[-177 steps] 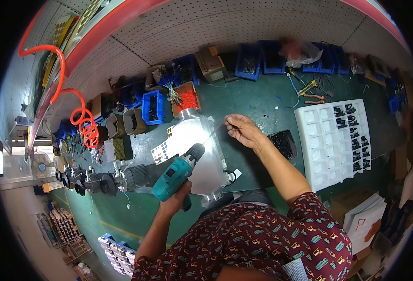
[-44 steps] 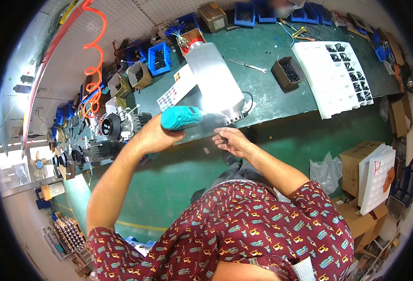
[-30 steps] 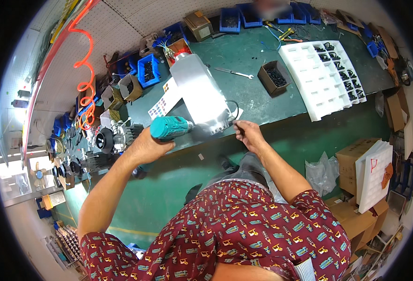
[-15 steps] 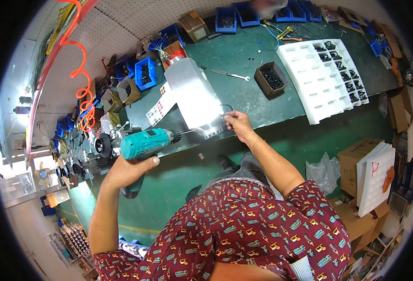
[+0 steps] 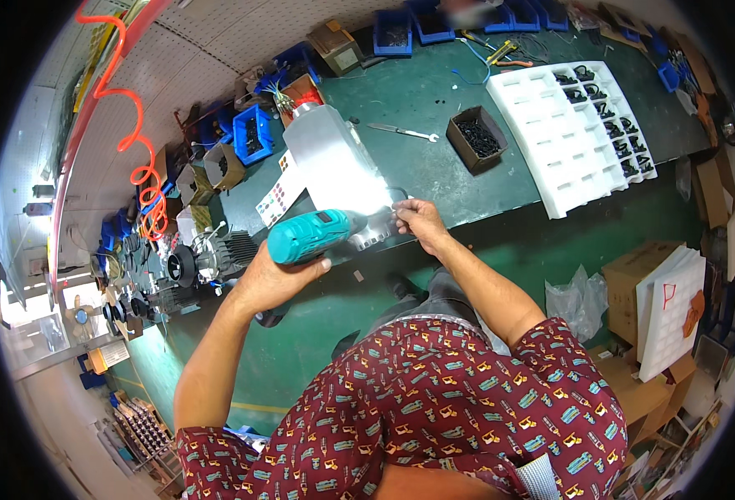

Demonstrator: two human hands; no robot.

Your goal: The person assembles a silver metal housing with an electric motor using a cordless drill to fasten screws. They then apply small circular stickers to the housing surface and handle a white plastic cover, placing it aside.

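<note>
Left hand [image 5: 271,279] is wrapped tight round the teal cordless drill [image 5: 309,236], nose aimed at the silvery metal housing [image 5: 338,171] just past it, while the right hand [image 5: 417,223] pinches that housing's near edge, probably steadying it on the green bench [image 5: 434,167].

Left hand [image 5: 271,279] swings the teal drill [image 5: 309,236] back up to the metal plate's [image 5: 338,171] near edge beside the right hand [image 5: 417,221].
</note>
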